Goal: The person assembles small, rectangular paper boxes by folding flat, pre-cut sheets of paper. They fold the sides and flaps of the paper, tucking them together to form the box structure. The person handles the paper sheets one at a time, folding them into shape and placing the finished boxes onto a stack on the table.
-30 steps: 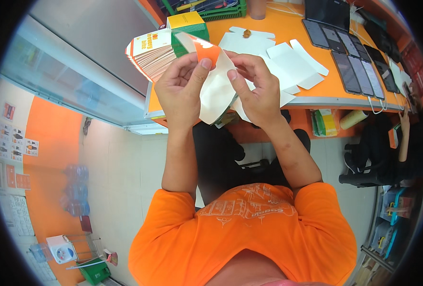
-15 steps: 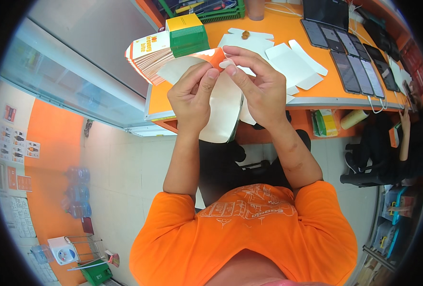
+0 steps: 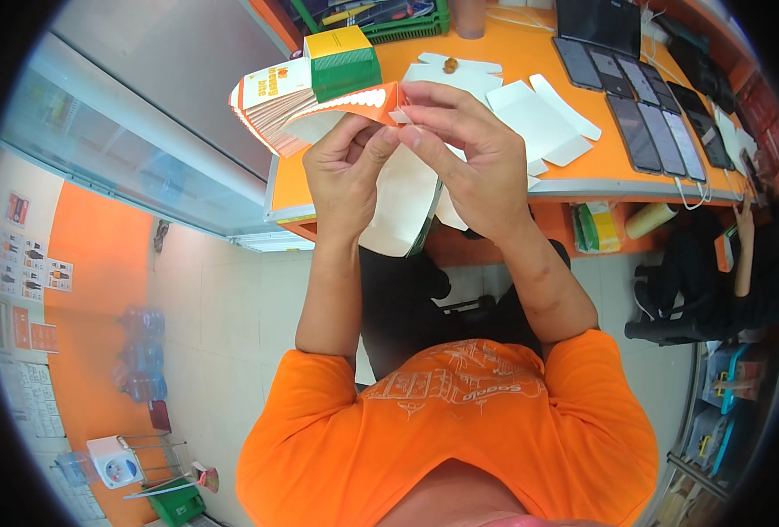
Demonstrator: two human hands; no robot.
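A partly folded paper food box [image 3: 402, 202] is up above the table's front edge, between my hands. Its inside is white, its outside shows green along one edge, and its orange end has a white scalloped band. My left hand [image 3: 347, 176] pinches the box at one side, thumb against bent fingers. From the other side my right hand [image 3: 473, 158] grips a small white tab at the orange corner between thumb and fingers. The fingertips of both hands almost meet there. My fingers hide part of the fold.
Behind the box lie a fanned stack of flat printed cartons [image 3: 275, 105] and a green-and-yellow stack [image 3: 345, 66]. Unfolded white cartons [image 3: 543, 123] spread over the orange table [image 3: 407, 57]. Several phones [image 3: 635, 132] and a laptop [image 3: 600, 26] stand right. Another person's arm [image 3: 745, 241] shows far right.
The box has turned a little in my hands, so more of the scalloped orange band shows. Both hands have shifted slightly left, and my fingertips have drawn closer together at the corner.
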